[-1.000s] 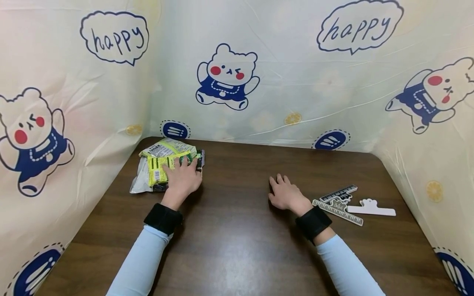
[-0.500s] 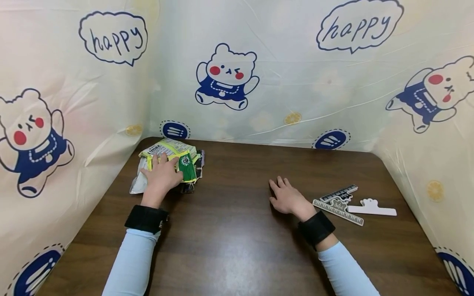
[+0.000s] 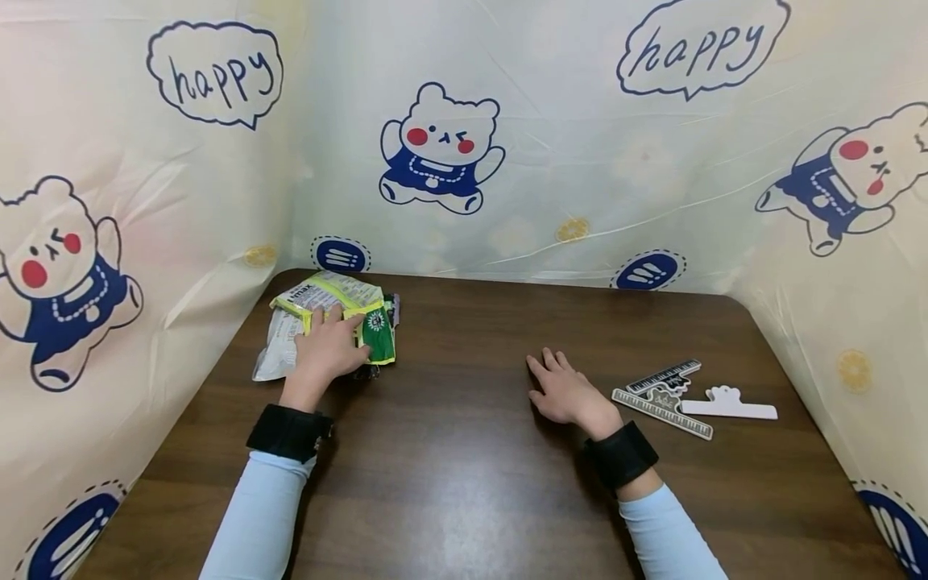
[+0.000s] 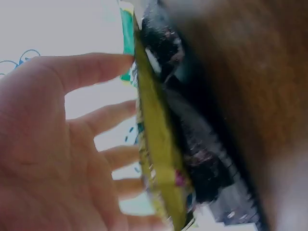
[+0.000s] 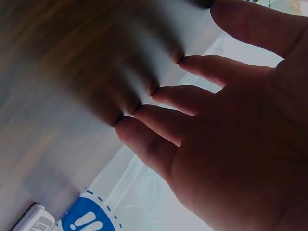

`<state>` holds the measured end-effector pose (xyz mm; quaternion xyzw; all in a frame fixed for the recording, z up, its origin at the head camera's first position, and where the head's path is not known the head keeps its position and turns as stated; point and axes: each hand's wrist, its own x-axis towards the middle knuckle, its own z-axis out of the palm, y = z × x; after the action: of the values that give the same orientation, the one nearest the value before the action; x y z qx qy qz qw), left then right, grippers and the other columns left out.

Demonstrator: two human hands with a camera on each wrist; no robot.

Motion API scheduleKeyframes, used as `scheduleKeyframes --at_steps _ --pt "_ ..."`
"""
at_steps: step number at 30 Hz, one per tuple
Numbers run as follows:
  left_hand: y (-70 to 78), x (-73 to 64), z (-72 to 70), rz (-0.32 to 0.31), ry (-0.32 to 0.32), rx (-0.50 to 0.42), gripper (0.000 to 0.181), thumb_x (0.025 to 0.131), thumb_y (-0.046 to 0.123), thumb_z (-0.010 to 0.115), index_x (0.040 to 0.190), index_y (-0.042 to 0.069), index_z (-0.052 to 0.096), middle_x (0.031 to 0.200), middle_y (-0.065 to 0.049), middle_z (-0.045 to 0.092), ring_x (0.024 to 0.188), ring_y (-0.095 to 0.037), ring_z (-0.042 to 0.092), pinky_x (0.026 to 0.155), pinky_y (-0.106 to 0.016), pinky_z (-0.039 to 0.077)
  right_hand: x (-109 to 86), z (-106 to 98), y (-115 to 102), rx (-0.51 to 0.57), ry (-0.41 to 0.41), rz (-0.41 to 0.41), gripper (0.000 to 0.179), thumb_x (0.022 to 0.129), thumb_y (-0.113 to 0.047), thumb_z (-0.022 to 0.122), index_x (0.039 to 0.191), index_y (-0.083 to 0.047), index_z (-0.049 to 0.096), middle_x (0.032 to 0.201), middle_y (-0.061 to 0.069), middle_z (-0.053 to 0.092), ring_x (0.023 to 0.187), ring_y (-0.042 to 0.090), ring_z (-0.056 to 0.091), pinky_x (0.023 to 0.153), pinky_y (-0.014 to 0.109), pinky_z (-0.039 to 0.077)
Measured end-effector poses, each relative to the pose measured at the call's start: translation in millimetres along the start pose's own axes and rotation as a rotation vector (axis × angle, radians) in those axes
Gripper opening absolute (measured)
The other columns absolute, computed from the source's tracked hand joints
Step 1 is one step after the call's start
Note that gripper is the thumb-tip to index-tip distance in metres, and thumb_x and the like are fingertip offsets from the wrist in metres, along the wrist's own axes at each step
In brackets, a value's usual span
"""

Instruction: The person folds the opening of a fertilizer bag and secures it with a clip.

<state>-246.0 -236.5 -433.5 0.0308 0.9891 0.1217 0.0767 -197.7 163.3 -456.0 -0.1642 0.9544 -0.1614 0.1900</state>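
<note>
At the back left, my left hand [image 3: 326,350] lies on a small yellow-and-green packet [image 3: 379,337] that tops a loose pile of bags. In the left wrist view its spread fingertips touch the face of the yellow packet [image 4: 161,144], and darker shiny packaging [image 4: 207,168] lies beneath. A pale printed bag [image 3: 329,290] sticks out behind the hand, and a silvery-white bag [image 3: 279,346] to its left. My right hand [image 3: 569,391] holds nothing; its fingertips rest on the wooden table [image 3: 464,459], as the right wrist view also shows.
Right of my right hand lie three long clips: a black one [image 3: 656,377] and a grey one [image 3: 667,415] with keyboard-like patterns, and a white one [image 3: 732,409]. A printed curtain [image 3: 551,177] encloses the table's back and sides.
My left hand first shifted left across the pile, then slightly right, and the yellow-and-green packet slid a little right with it. My right hand has stayed almost in place.
</note>
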Motion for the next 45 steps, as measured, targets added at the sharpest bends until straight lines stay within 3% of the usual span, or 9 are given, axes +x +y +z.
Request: scheduleKeyframes --at_steps 5,10,16,23,36,45 --pt "-8.6 -2.3 -6.8 0.095 -0.055 0.007 0.074 0.088 0.031 0.081 0.152 0.008 0.053 0.165 -0.036 0.026 0.15 -0.063 0.01 0.101 -0.093 0.023 0.7 1 2 0.004 -0.001 -0.009 0.063 0.108 -0.022 0.054 0.163 -0.003 0.029 0.17 0.034 0.017 0.156 0.052 0.013 0.119 0.073 0.026" --pt "-9.8 -4.7 -9.7 0.15 -0.062 0.012 0.07 0.081 0.018 0.087 0.145 0.009 0.062 0.164 -0.035 0.031 0.15 -0.061 0.014 0.103 -0.092 0.021 1.4 1 3 0.008 -0.007 -0.004 0.063 0.109 -0.024 0.054 0.163 -0.003 0.029 0.17 0.034 0.016 0.156 0.052 0.011 0.119 0.073 0.025" --pt "2.9 -4.4 -0.5 0.187 -0.072 0.017 0.064 0.083 0.017 0.087 0.143 0.011 0.065 0.163 -0.032 0.035 0.151 -0.058 0.017 0.104 -0.091 0.022 2.4 2 4 0.004 -0.003 -0.004 0.063 0.109 -0.024 0.053 0.163 -0.003 0.028 0.17 0.034 0.017 0.156 0.052 0.012 0.119 0.073 0.026" --pt "25.1 -4.8 15.5 0.25 -0.116 0.0 0.064 0.088 0.027 0.084 0.146 0.013 0.062 0.166 -0.03 0.034 0.151 -0.057 0.021 0.107 -0.087 0.024 0.5 3 3 0.014 -0.025 -0.002 0.064 0.109 -0.024 0.053 0.163 -0.002 0.028 0.17 0.034 0.016 0.156 0.052 0.011 0.119 0.074 0.025" --pt "34.5 -3.1 11.0 0.311 -0.033 0.028 0.052 0.088 0.018 0.079 0.138 0.008 0.068 0.158 -0.032 0.045 0.147 -0.052 0.035 0.112 -0.079 0.03 3.5 -3 5 0.0 -0.025 -0.007 0.064 0.109 -0.023 0.052 0.164 -0.003 0.026 0.171 0.033 0.014 0.156 0.052 0.01 0.119 0.073 0.024" --pt "41.7 -4.2 19.7 0.323 -0.021 0.041 0.051 0.089 0.023 0.079 0.137 0.011 0.069 0.156 -0.03 0.047 0.144 -0.051 0.039 0.11 -0.079 0.033 3.4 -1 5 -0.009 -0.022 -0.009 0.064 0.109 -0.024 0.052 0.163 -0.002 0.027 0.171 0.034 0.015 0.156 0.052 0.011 0.119 0.073 0.025"
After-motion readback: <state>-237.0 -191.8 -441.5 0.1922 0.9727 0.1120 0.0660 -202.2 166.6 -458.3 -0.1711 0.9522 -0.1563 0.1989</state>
